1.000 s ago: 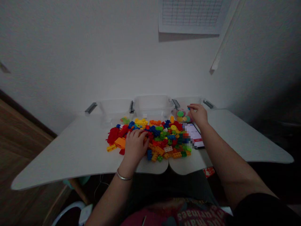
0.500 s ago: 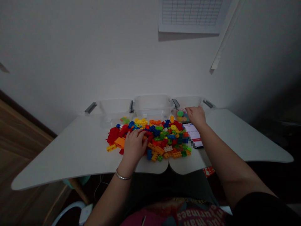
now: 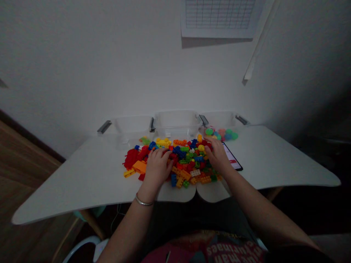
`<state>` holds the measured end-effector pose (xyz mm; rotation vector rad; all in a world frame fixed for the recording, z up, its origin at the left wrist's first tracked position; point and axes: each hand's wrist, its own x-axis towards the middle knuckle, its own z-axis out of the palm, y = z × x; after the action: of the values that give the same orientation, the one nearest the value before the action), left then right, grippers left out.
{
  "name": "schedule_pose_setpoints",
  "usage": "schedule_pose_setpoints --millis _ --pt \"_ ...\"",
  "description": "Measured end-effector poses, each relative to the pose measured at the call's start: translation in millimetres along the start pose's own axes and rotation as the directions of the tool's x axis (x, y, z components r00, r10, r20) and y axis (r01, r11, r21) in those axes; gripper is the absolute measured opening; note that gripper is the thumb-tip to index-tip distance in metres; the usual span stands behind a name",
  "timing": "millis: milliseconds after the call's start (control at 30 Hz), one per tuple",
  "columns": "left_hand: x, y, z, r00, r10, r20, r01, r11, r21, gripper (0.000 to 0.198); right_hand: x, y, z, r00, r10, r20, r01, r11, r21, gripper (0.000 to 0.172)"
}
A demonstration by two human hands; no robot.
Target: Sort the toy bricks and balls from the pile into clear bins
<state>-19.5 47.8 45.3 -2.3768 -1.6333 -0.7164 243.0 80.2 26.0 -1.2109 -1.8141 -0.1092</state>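
A heap of mixed toy building bricks, in red, orange, yellow, green and blue, spreads over the front middle of the white table. My left hand, with a bangle on its wrist, rests on the left part of the heap, fingers apart and bent down over red and orange pieces. Over the right part of the heap lies my right hand, thumb apart from the stretched fingers, near a round yellow piece. No piece shows in either hand, though the undersides of the fingers are hidden.
Three clear plastic bins stand along the wall: left, middle and right. Pale coloured pieces sit in the right bin, some greenish ones in the left. A phone lies beside my right forearm.
My right hand has come back from the right bin, leftward and towards me, onto the heap, now covering part of the phone. My left hand stays nearly in place.
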Motion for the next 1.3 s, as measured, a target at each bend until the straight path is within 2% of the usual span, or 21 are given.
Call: schedule_pose_setpoints --millis 133,333,567,800,933,1100,1300 --pt "7 4 -1.9 0.999 0.032 0.016 -0.032 0.999 0.001 0.033 -31 -21 8 0.99 -0.041 0.138 0.049 0.998 -0.051 0.044" --pt "20 9 2.8 0.999 0.038 0.031 -0.039 0.999 0.006 0.039 -53 -30 10 0.984 -0.012 0.177 0.057 0.967 -0.248 0.048" --pt "26 13 12.4 0.997 0.054 0.051 -0.056 0.998 0.025 0.04 -53 -30 17 0.984 -0.019 0.178 0.061 0.971 -0.232 0.038" --pt "31 14 19.2 0.996 0.045 0.07 -0.047 0.999 0.019 0.041 -54 -30 15 0.992 -0.055 0.117 0.076 0.98 -0.184 0.027" --pt "35 15 21.6 0.995 0.063 0.081 -0.065 0.998 0.019 0.041 -56 -29 14 0.995 -0.025 0.097 0.046 0.975 -0.219 0.025" --pt "38 15 22.1 0.992 0.059 0.112 -0.06 0.998 0.007 0.042 -56 -26 16 0.992 0.02 0.128 0.006 0.979 -0.202 0.027" --pt "40 18 18.8 0.991 0.062 0.122 -0.062 0.998 -0.005 0.043 -56 -26 17 0.991 0.013 0.136 0.011 0.986 -0.168 0.029"
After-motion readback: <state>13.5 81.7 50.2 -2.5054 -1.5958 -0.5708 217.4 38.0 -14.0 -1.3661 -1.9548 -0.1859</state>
